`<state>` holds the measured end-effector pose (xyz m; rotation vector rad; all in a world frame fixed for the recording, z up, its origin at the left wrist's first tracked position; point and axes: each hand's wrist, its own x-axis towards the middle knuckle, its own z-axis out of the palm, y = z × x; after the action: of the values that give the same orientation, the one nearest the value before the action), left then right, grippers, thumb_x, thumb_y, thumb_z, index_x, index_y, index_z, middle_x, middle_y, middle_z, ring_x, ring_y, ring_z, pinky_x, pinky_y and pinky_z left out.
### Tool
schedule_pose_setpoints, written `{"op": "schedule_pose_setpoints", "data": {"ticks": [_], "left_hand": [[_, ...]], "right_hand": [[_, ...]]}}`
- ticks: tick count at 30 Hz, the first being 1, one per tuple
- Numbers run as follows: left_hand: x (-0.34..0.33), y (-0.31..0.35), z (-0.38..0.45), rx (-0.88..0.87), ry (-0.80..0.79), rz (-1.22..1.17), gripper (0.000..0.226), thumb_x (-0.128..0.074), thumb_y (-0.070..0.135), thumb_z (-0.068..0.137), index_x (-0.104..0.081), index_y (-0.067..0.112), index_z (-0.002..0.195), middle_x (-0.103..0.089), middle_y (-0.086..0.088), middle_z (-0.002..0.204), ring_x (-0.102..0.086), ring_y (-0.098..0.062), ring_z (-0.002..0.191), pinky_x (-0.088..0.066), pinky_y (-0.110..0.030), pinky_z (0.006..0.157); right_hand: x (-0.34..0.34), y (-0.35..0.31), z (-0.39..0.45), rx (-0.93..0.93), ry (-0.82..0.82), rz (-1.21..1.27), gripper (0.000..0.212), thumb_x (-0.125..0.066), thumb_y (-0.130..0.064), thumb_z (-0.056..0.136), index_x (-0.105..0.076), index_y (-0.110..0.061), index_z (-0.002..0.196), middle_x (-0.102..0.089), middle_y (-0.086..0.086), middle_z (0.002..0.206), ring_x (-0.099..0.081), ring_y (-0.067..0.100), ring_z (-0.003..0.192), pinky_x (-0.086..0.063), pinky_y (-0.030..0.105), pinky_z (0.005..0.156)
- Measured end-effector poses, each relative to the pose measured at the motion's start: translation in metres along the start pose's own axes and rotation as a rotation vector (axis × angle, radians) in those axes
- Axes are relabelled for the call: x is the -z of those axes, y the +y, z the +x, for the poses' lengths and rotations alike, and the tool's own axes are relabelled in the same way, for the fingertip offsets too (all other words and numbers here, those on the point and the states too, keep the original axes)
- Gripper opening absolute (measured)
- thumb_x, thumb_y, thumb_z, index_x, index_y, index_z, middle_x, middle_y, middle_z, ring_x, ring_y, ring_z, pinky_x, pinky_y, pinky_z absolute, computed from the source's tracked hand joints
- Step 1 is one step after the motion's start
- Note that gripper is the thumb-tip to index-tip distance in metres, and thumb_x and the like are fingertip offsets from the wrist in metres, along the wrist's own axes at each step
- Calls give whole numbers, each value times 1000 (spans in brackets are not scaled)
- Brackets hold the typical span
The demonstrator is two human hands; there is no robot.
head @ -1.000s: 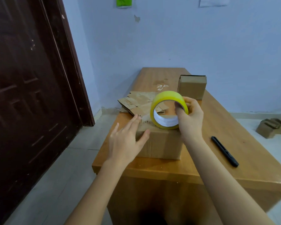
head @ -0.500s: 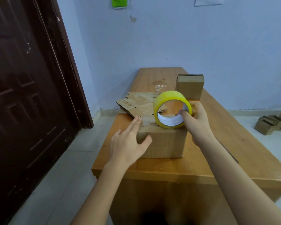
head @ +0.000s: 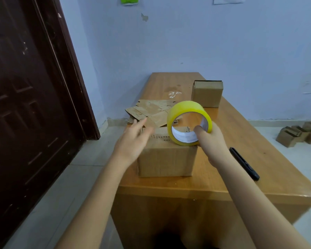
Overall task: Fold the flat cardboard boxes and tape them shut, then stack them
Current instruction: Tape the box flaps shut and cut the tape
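The right hand (head: 211,141) grips the yellow tape roll (head: 188,123), thumb hooked through its core, resting it on the top right edge of the folded box (head: 166,159); the left hand (head: 133,141), fingers straight and blurred, lies at the box's top left edge. The box stands near the tabletop's (head: 214,184) front edge, with flat cardboard boxes (head: 149,112) just behind it, another folded box (head: 207,94) farther back, and a black pen (head: 244,163) to the right.

A folded brown cardboard box (head: 166,159) sits near the front edge of a long wooden table (head: 258,159), a yellow roll of packing tape (head: 188,112) on its top right corner. Flat cardboard sheets (head: 149,112) lie behind it; a second small cardboard box (head: 207,94) stands farther back right. A black marker pen (head: 244,163) lies to the right.
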<state>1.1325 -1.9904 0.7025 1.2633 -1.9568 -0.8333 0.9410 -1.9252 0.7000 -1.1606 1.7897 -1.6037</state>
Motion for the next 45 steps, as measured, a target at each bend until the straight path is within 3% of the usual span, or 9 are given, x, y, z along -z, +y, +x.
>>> {"op": "schedule_pose_setpoints", "data": {"ticks": [3, 6, 11, 16, 22, 26, 32, 38, 45], "left_hand": [[-12, 16, -37, -334, 73, 562, 59, -27, 52, 98, -23, 22, 149, -10, 11, 155, -5, -3, 141, -1, -27, 115], [-22, 7, -35, -397, 177, 762, 74, -13, 58, 94, -25, 9, 148, -23, -5, 155, -17, -14, 144, -1, -26, 115], [-31, -2, -38, -377, 242, 827, 69, -29, 54, 92, -51, 3, 134, -50, -11, 138, -48, -21, 128, -23, -34, 108], [-26, -5, -35, -449, 259, 780, 62, -33, 49, 94, -56, 3, 129, -55, -11, 133, -51, -21, 125, -26, -36, 106], [-29, -2, -33, -444, 207, 810, 61, -30, 48, 96, -54, 4, 131, -53, -9, 137, -48, -20, 128, -24, -32, 107], [-31, 0, -30, -436, 192, 832, 61, -30, 48, 96, -54, 4, 131, -54, -10, 135, -49, -20, 127, -25, -31, 106], [-30, 0, -28, -430, 171, 895, 63, -28, 48, 94, -58, 3, 127, -58, -11, 130, -55, -21, 122, -27, -31, 103], [-28, 8, -26, -440, 128, 902, 80, 8, 51, 90, -33, 10, 145, -33, -6, 151, -26, -16, 142, -10, -24, 113], [-30, 4, -25, -427, 126, 871, 83, 12, 53, 87, -27, 13, 148, -27, -3, 154, -19, -13, 144, -5, -21, 112]], "right_hand": [[-3, -5, -1, -1, 0, -1, 28, -45, -11, 90, -31, -20, 67, -31, -4, 64, -27, 14, 57, -25, 29, 53], [-5, -6, -4, 31, 24, -25, 20, -45, -11, 90, -35, -16, 73, -34, -1, 65, -30, 15, 59, -27, 29, 55], [-4, -5, -11, 87, 47, -117, 14, -45, -14, 93, -41, -9, 80, -40, 0, 69, -37, 18, 64, -31, 31, 59], [6, -19, -9, 76, -52, -177, 8, -44, -11, 92, -49, -5, 92, -50, 5, 78, -49, 22, 71, -50, 34, 56], [24, -34, 6, 226, -134, -275, 28, -43, -9, 97, -35, -18, 72, -41, 2, 72, -42, 14, 62, -35, 9, 36], [26, -28, 10, 263, -136, -236, 24, -43, -8, 96, -38, -20, 76, -43, 4, 74, -49, 22, 70, -54, 30, 45], [28, -20, 12, 49, -134, 52, 10, -47, -11, 98, -43, -14, 90, -45, 10, 92, -53, 24, 80, -54, 30, 45], [23, -13, 10, 39, -60, -26, 10, -51, -15, 96, -51, -9, 103, -54, 3, 90, -56, 23, 87, -58, 36, 57], [39, -19, 19, -23, -304, -188, 26, -49, -8, 95, -46, -3, 120, -56, 19, 118, -62, 30, 100, -60, 35, 64]]}}
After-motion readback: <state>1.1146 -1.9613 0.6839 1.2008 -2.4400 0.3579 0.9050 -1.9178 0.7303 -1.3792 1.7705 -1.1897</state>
